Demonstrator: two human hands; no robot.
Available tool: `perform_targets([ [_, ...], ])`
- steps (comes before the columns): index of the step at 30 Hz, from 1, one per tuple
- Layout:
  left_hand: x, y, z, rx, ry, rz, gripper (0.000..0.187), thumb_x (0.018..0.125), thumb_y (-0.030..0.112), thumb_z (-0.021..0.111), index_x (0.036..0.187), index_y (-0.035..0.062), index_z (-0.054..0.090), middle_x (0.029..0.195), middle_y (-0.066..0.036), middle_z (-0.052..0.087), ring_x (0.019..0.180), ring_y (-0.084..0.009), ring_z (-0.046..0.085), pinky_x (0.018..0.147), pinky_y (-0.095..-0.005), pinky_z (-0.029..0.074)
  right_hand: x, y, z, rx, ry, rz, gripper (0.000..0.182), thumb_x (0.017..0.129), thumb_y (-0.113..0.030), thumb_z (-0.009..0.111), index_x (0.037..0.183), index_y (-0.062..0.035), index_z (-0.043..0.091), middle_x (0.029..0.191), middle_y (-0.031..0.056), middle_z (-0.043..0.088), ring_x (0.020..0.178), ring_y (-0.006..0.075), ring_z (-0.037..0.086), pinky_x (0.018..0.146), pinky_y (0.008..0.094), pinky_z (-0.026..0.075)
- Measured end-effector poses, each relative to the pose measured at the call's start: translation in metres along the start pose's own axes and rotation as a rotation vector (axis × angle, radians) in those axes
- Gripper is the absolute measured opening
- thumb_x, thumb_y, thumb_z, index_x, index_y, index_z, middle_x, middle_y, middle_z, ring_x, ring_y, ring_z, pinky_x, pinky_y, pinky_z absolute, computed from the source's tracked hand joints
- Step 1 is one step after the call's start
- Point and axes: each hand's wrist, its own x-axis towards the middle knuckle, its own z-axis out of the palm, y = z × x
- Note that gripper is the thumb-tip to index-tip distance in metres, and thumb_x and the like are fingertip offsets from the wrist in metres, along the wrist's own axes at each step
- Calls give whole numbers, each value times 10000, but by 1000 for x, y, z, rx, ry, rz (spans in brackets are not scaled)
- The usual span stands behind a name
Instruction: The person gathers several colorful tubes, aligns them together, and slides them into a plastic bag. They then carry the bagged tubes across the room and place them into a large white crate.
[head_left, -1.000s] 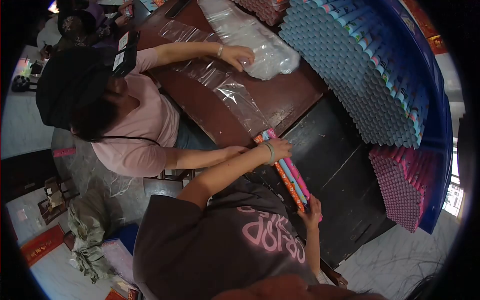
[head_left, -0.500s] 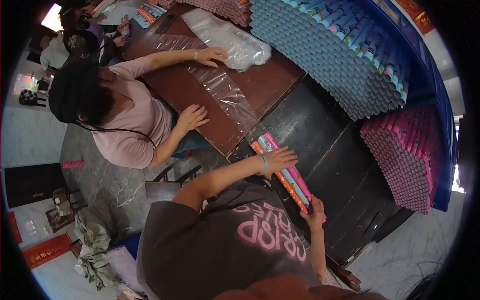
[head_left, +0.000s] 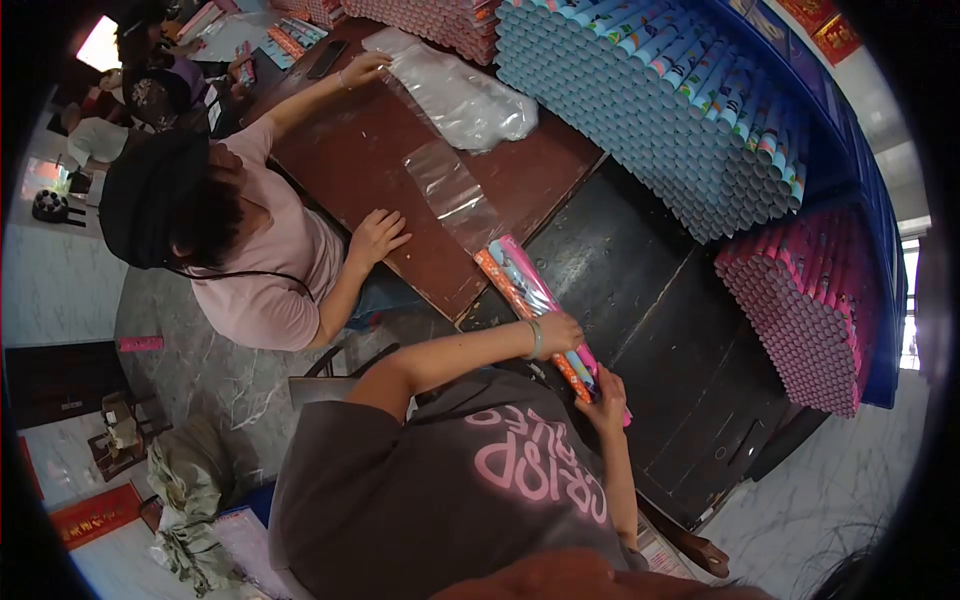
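Three long paper-wrapped tubes, an orange one [head_left: 515, 293], a light blue one [head_left: 512, 268] and a pink one [head_left: 522, 264], lie side by side at a slant over the dark table. Shiny clear plastic appears to cover their far part. My left hand [head_left: 558, 335], with a bracelet at the wrist, is closed over the tubes from above, below their middle. At the near ends, my right hand [head_left: 603, 400] grips the bundle, its thumb and fingers around it. A flat clear plastic bag [head_left: 450, 195] stretches from the far ends across the brown table.
Across the brown table [head_left: 340, 155], a co-worker [head_left: 265, 240] rests one hand on it and reaches to a stack of clear bags [head_left: 465, 95]. Stacked blue tubes [head_left: 640, 110] and pink tubes [head_left: 790, 310] border the black table [head_left: 640, 270]. A phone [head_left: 327, 60] lies farther back.
The tubes have shifted toward the brown table, and plastic now shines over their far part. My left hand has slid down toward the near ends. The co-worker's far hand has moved back to the bag stack.
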Motion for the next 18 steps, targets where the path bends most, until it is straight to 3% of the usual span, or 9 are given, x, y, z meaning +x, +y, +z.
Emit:
perform_targets([
  [3,15,35,22,13,89,-11,372,529,109,672,882,21,596,888,-92,579,891,-257,552,808,-338,447,-2,4,3,37,-14,-22,724,477,-94,748,1154,25,518,1033,168,595,956,326,549,865,391,438],
  [4,22,40,27,-16,47,22,604,498,168,741,1046,-9,560,1017,-126,572,1004,-272,528,907,-351,407,-1,1,1,31,-16,-21,724,477,-94,748,1154,25,518,1033,168,595,956,326,549,865,391,438],
  [5,23,38,32,-21,54,22,604,498,168,741,1046,-9,560,1017,-126,572,1004,-272,528,907,-351,407,0,0,-2,16,-25,-17,723,475,-92,749,1151,23,519,1028,165,596,955,328,549,861,390,440],
  [8,13,26,-31,19,-68,43,1142,355,332,847,1307,-29,328,1262,-174,450,1203,-300,408,1057,-385,264,-2,-5,-14,-29,-49,-1,738,465,-95,753,1154,17,516,1021,159,596,953,326,549,858,390,442],
  [10,-14,-5,-65,205,-48,-103,1010,375,323,845,1227,-22,427,1201,-158,498,1168,-287,435,1040,-383,282,-2,-3,-13,-47,-49,5,754,457,-100,756,1161,14,512,1019,156,596,953,323,549,857,390,444],
  [12,-39,-50,-62,175,-225,-208,770,414,277,828,1075,12,536,1076,-133,560,1080,-271,493,968,-373,360,-6,4,-10,-5,-45,-1,741,462,-99,753,1156,14,516,1022,156,595,955,323,549,858,395,443],
  [13,-42,-53,-50,173,-225,-214,770,414,277,828,1075,12,536,1076,-133,560,1080,-271,493,968,-373,360,-5,2,-8,-3,-32,-6,736,457,-102,753,1146,16,523,1008,155,598,947,322,551,859,395,443],
  [16,-32,-40,-22,-10,-3,-24,471,465,181,765,886,63,590,901,-88,589,906,-264,561,800,-360,454,6,-1,8,14,-44,-28,755,461,-115,772,1159,8,514,1031,162,591,960,334,545,859,397,438],
  [18,-10,-12,-4,-56,-56,24,477,475,192,761,898,52,590,903,-84,592,903,-260,564,802,-359,453,17,-11,22,1,-28,-51,738,468,-118,772,1149,8,518,1020,163,592,960,335,546,855,398,440],
])
